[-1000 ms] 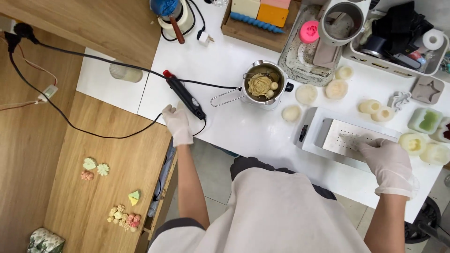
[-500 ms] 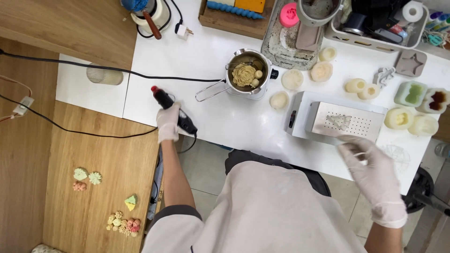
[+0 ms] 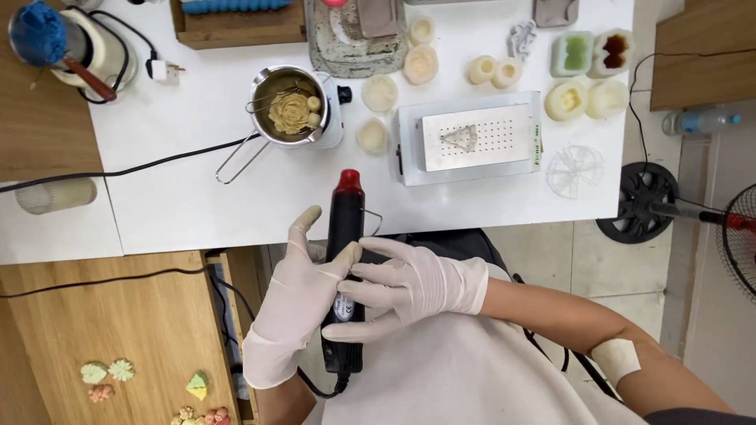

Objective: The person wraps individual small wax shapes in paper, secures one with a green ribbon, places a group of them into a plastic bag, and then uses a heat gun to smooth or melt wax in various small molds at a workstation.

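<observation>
Both my hands wear white gloves and hold a black heat gun [image 3: 345, 236] with a red nozzle, lifted in front of my body at the white table's near edge. My left hand [image 3: 293, 307] wraps the gun's body from the left. My right hand [image 3: 409, 287] lies across the handle from the right, fingers spread over it. The red nozzle points toward the table, near a small wire stand. Just beyond sits a metal pot [image 3: 290, 106] with a cream flower-shaped wax piece inside.
A white perforated hot plate [image 3: 472, 140] stands to the right of the pot, with several wax moulds [image 3: 579, 75] and round candles behind it. A black cable [image 3: 157, 165] crosses the table. A wooden bench [image 3: 118, 338] at lower left carries small coloured wax flowers. A fan [image 3: 740, 236] stands at right.
The left hand has lifted the heat gun off the table and pulled it toward my body. My right hand left the hot plate and came over onto the gun's handle.
</observation>
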